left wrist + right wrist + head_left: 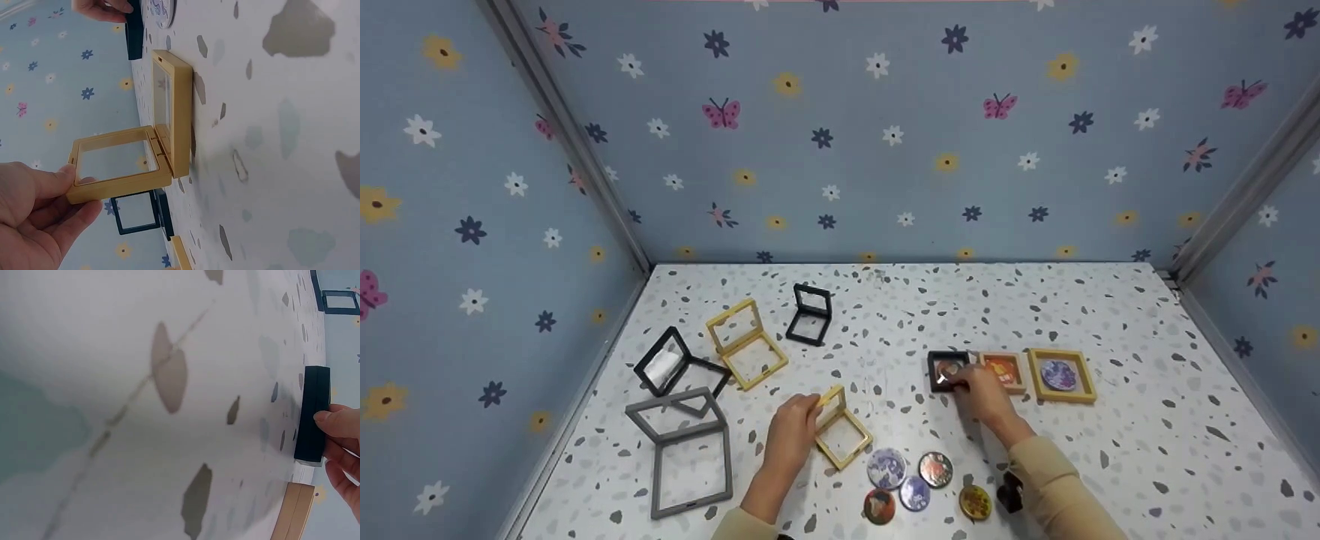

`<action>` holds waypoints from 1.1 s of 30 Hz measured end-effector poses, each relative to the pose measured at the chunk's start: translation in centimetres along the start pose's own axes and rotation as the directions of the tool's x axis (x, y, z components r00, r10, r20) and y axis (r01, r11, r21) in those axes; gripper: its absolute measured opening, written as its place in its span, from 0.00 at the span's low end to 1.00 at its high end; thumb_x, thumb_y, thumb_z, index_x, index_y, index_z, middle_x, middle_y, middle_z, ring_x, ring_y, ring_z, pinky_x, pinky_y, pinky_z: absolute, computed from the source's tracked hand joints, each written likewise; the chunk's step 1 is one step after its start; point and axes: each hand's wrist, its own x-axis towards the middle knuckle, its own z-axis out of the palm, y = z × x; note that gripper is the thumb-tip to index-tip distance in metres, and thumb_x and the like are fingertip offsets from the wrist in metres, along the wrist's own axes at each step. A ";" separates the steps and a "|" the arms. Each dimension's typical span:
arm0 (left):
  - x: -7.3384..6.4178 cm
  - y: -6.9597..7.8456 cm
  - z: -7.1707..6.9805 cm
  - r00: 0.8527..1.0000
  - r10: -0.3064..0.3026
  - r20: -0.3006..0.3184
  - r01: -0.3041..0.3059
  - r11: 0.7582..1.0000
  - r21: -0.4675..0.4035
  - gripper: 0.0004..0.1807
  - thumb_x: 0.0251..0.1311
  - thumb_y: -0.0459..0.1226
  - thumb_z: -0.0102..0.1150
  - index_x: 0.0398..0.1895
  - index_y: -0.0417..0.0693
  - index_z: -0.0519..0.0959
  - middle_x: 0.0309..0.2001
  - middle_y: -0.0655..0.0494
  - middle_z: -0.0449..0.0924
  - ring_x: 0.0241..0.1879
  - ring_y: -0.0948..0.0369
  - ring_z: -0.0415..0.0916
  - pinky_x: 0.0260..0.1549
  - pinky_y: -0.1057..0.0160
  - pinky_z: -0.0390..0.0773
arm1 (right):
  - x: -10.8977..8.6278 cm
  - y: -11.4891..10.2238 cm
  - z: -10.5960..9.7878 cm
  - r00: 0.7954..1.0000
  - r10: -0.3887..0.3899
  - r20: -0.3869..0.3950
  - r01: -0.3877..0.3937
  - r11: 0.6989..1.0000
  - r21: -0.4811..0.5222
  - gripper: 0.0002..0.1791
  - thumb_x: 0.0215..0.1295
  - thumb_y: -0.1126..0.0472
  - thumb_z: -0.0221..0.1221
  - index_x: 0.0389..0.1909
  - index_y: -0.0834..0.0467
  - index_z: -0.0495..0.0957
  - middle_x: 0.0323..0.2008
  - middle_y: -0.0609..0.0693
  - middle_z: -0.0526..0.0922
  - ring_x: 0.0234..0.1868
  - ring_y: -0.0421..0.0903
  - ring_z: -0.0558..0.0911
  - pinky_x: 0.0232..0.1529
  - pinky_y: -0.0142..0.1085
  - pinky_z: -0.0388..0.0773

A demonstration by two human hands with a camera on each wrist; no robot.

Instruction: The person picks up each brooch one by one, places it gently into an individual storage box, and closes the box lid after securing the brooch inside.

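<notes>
The left hand [793, 431] is nearly closed, thumb and fingers pinching the raised lid of a small, square, pale-yellow hinged frame [856, 454], whose base rests on the white speckled tabletop [885, 315]. The right hand [988, 394] has its thumb and bent fingers on the near edge of a small, square, closed black frame [933, 375], gripping it; a round brownish badge [949, 367] shows inside, partly hidden.

Largest is the square grey hinged frame [690, 434] at the left, standing open around clear panes. Behind it are a square, yellow hinged frame [742, 343] and a square, black hinged frame [675, 377], both open, then a smaller black hinged frame [813, 313], also open. These hold only transparent panes.

At the right, a square, closed yellow frame [1065, 398] contains a round purple badge [1058, 375]. Between it and the black one, a smaller peach-coloured frame [1015, 389] contains an orange badge [1002, 370].

Smallest are five round, glossy, printed badges [936, 469] lying loose between the forearms, near the pale-yellow frame.
</notes>
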 end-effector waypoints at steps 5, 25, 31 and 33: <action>0.1 0.5 0.3 1.000 -0.014 0.013 0.014 1.000 0.004 0.09 0.54 0.31 0.57 0.38 0.35 0.79 0.34 0.49 0.79 0.37 0.55 0.76 0.37 0.58 0.75 | 0.2 0.1 0.0 1.000 0.010 0.007 -0.010 1.000 0.000 0.09 0.45 0.74 0.61 0.28 0.60 0.82 0.30 0.52 0.81 0.35 0.50 0.79 0.42 0.43 0.73; 0.1 0.9 1.2 0.998 -0.043 0.039 0.044 0.999 -0.009 0.11 0.55 0.32 0.56 0.40 0.36 0.78 0.35 0.49 0.79 0.38 0.55 0.76 0.39 0.59 0.75 | -0.9 -1.4 -0.4 0.999 0.020 -0.027 -0.019 0.999 0.041 0.12 0.45 0.70 0.64 0.34 0.59 0.81 0.37 0.54 0.78 0.43 0.54 0.76 0.47 0.47 0.70; 0.0 0.9 1.3 0.998 -0.047 0.030 0.047 0.999 -0.020 0.10 0.55 0.33 0.56 0.40 0.36 0.79 0.34 0.51 0.78 0.37 0.56 0.76 0.38 0.60 0.75 | -1.8 -2.3 -0.5 0.999 -0.029 -0.021 0.030 0.997 0.074 0.12 0.46 0.68 0.65 0.35 0.60 0.80 0.38 0.54 0.78 0.41 0.51 0.77 0.43 0.44 0.73; 0.1 0.9 1.2 0.998 -0.051 0.033 0.052 0.998 -0.024 0.11 0.55 0.33 0.56 0.40 0.36 0.78 0.34 0.51 0.78 0.37 0.57 0.76 0.38 0.60 0.75 | -2.0 -2.6 -0.6 0.998 -0.054 -0.006 0.055 0.994 0.093 0.11 0.47 0.68 0.64 0.35 0.61 0.79 0.38 0.53 0.78 0.38 0.49 0.78 0.39 0.41 0.75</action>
